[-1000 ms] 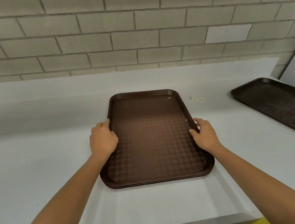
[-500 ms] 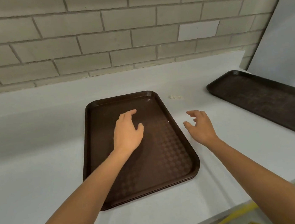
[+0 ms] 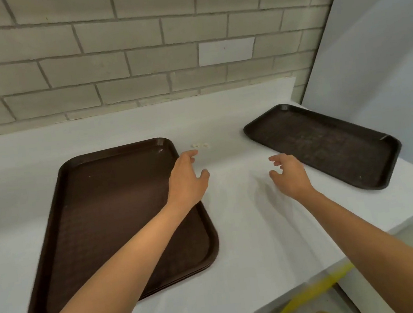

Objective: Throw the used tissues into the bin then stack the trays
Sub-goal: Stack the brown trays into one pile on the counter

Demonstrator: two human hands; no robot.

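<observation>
My left hand (image 3: 186, 182), right hand (image 3: 291, 174): both spread, empty. Lone dark-brown rectangular plastic tray (image 3: 329, 146): near edge of white counter (image 3: 248, 229); I judge a one-sided grab could tip it off.

Behind: pale grey brick wall (image 3: 107, 38), running bond, one white brick (image 3: 226, 51) right of middle. Below it: white desk (image 3: 248, 229) with low white upstand (image 3: 93, 133) at back. Right: plain pale panel (image 3: 381, 43), slanted. Under desk edge: yellow strip (image 3: 320, 288), blurred.

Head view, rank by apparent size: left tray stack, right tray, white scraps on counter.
1. stack of trays, nearest the camera.
2. single tray; farther off, true size may match.
3. white scraps, tiny.
</observation>
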